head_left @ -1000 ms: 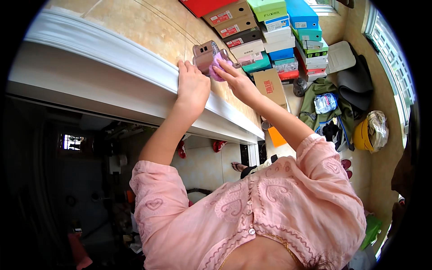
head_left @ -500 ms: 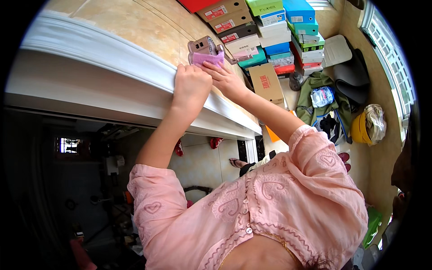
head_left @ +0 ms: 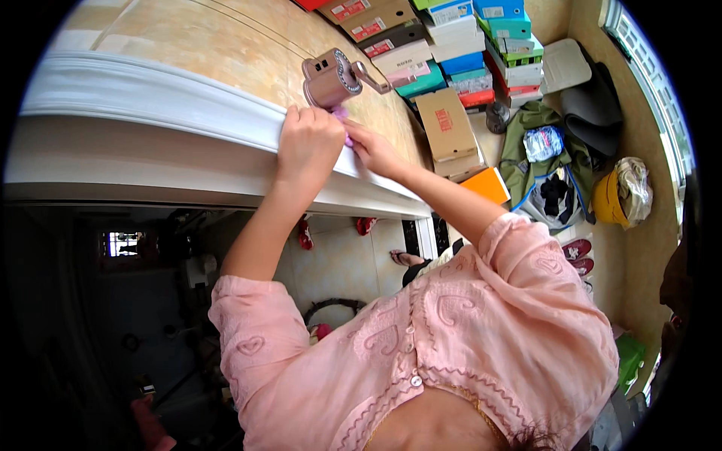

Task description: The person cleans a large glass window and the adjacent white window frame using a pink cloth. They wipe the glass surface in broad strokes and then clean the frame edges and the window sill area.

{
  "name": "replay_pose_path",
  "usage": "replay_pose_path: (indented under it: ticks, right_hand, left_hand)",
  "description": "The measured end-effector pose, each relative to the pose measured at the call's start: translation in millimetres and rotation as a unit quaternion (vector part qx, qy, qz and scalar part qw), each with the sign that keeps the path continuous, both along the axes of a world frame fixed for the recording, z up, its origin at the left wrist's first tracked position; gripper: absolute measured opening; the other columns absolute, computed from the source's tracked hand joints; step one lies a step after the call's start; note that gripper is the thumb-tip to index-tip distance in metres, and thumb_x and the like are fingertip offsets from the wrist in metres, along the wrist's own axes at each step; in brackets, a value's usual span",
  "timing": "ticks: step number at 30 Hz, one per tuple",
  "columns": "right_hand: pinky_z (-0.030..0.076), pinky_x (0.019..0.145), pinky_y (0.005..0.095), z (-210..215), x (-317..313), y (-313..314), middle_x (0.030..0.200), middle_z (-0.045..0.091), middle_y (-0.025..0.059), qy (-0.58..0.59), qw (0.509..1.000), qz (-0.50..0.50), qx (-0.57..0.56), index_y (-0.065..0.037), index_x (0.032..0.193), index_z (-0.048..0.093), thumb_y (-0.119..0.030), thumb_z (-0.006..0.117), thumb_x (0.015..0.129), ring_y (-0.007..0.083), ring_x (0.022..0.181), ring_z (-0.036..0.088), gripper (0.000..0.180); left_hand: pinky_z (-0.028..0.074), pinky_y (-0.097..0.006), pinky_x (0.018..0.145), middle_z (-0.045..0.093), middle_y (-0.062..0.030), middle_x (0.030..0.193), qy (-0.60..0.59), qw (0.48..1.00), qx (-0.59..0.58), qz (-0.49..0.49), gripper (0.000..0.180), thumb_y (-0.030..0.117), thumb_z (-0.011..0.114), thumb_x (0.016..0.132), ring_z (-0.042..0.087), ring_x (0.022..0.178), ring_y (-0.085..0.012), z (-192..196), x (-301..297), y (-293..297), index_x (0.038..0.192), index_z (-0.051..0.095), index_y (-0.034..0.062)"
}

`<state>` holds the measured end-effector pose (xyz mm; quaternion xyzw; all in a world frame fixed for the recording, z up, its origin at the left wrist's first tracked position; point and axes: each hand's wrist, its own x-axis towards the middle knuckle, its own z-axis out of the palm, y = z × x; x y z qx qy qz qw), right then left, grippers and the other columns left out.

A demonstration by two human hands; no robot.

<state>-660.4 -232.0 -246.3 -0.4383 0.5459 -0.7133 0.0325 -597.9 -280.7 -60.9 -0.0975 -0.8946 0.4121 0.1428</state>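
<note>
A rose-gold device (head_left: 331, 79) with a rounded body, a ringed round face and a short lever arm rises just beyond my hands, above the white door frame (head_left: 173, 98). My left hand (head_left: 311, 143) is closed in a fist at its lower end; the part inside my fingers is hidden. My right hand (head_left: 376, 150) pinches a purple cloth (head_left: 346, 124) against the device's underside, close beside my left knuckles. Most of the cloth is covered by the two hands. Both forearms reach up past the ledge of the frame.
Stacked shoe boxes (head_left: 455, 60) stand at the back, with a brown box (head_left: 445, 124) and an orange box (head_left: 485, 184) nearer. A green bag (head_left: 534, 128), a yellow helmet-like container (head_left: 608, 201) and dark red shoes (head_left: 577, 255) lie to the right. Someone's sandalled foot (head_left: 397, 257) shows below the frame.
The device has turned, so its ringed face and lever now show differently. The purple cloth has moved from its front to beneath it, with my right hand lower. The view has shifted slightly.
</note>
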Motion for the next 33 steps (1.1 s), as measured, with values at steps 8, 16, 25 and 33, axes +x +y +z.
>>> replay_pose_path:
  ticks: [8,16,25,33]
  right_hand:
    - [0.043,0.094,0.0375,-6,-6,-2,0.118,0.057,0.0223,-0.117,0.985,0.068,0.109,-0.003,0.124,0.052,-0.010,0.047,0.089,0.0371,0.110,0.054,0.036]
    - [0.047,0.072,0.0383,-66,-13,-13,0.086,0.062,0.0195,-0.102,0.969,0.011,0.225,-0.003,0.101,0.053,-0.011,0.045,0.092,0.0344,0.081,0.060,0.014]
    - [0.046,0.080,0.0398,-15,-40,-50,0.091,0.061,0.0207,-0.148,0.988,-0.027,0.044,-0.004,0.098,0.055,-0.005,0.041,0.088,0.0367,0.087,0.059,0.017]
    - [0.046,0.072,0.0364,-70,-17,-30,0.089,0.062,0.0174,-0.148,0.977,-0.027,0.153,-0.006,0.104,0.054,-0.005,0.040,0.090,0.0304,0.080,0.060,0.020]
  left_hand:
    - [0.048,-0.031,0.068,0.057,-0.0068,0.058,0.026,0.999,0.006,-0.026,0.017,0.012,0.059,0.073,0.060,0.059,-0.0211,-4,1,-5,0.057,0.055,0.0083]
    - [0.049,-0.034,0.073,0.057,-0.0079,0.060,0.001,1.000,0.030,-0.006,0.005,0.007,0.059,0.066,0.060,0.062,-0.0213,-3,-2,-2,0.061,0.059,0.0062]
    - [0.050,-0.034,0.074,0.054,-0.0077,0.059,0.027,0.999,0.026,-0.026,0.007,0.006,0.058,0.064,0.057,0.060,-0.0219,-3,-1,1,0.058,0.056,0.0063]
    - [0.050,-0.034,0.073,0.053,-0.0075,0.058,0.022,0.999,0.018,-0.022,0.007,0.005,0.058,0.063,0.057,0.059,-0.0215,-3,-1,2,0.057,0.055,0.0064]
